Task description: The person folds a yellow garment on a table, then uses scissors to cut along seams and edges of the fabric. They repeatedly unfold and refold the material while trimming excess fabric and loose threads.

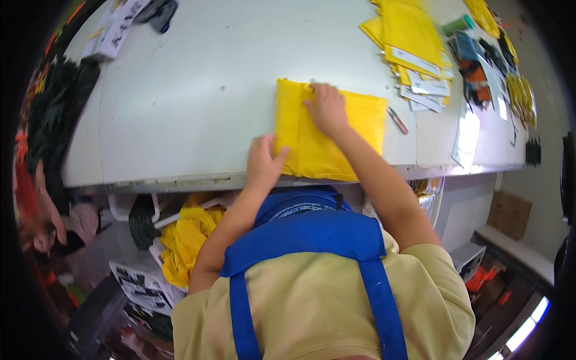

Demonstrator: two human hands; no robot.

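Observation:
A flat, rectangular yellow folded cloth [354, 135] lies on the white table in front of me, close to the near edge. An upright crease runs along its left part. My right hand [327, 109] rests on top near the far edge, palm down, its thumb apart from the fingers. Beside the left edge, my left hand [264, 163] touches the cloth with thumb and fingers spread. A small pair of thread snips [398, 121] with reddish handles lies just right of the cloth.
Stacked yellow packets [414, 42] with white labels lie at the far right. Beyond them are a green roll [459, 24] and assorted items. A white box [117, 30] stands far left. Yellow cloth [192, 240] fills a container below the table; another person [60, 225] is at the left.

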